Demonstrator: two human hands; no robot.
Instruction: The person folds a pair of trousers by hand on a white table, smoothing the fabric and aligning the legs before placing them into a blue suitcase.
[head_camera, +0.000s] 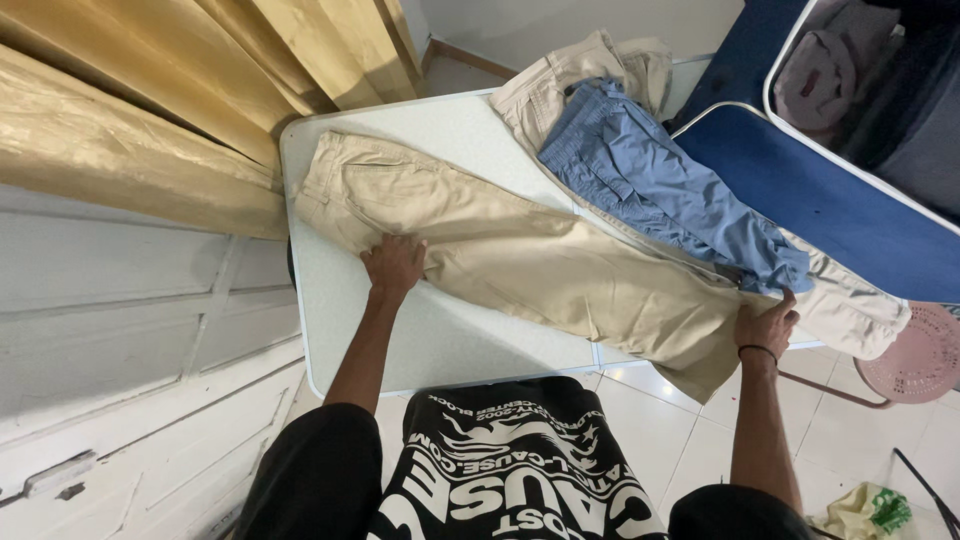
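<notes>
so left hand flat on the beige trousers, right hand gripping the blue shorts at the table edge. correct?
Not quite. The head view shows the right hand gripping the beige trousers at the table edge, not the blue shorts. The left hand does lie flat on the trousers.

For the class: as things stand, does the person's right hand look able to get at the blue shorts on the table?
Probably yes. The right hand grips the beige trousers at the table edge, and the blue shorts lie uncovered just beyond it, on top of another beige garment.

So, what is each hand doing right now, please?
Left hand: open, flat on the beige trousers.
Right hand: closed, gripping the trouser leg end.
</notes>
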